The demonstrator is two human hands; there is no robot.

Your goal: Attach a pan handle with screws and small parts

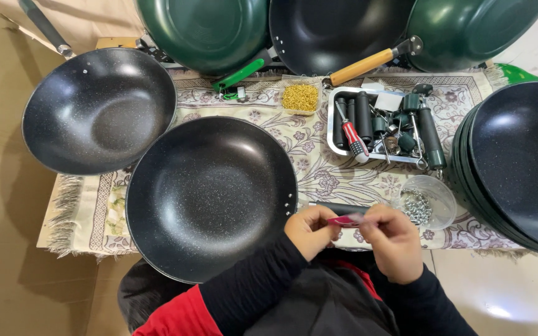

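My left hand [309, 231] and my right hand [393, 239] meet near the front edge of a patterned mat [319, 168]. Together they pinch a small pink strip [345, 219] between their fingertips. Just beyond the fingers lies a dark pan handle [334, 206]. A black speckled wok [210, 196] without a handle sits directly left of my left hand, its rim with small rivet holes facing it. A clear plastic cup [428, 200] of small metal screws stands right of my right hand.
A metal tray [381, 124] holds black handles, a red screwdriver and hardware. A small tub of gold screws [300, 98] sits behind. Another black wok [98, 109] lies at left, stacked woks [518, 162] at right, green and black pans [337, 31] at the back.
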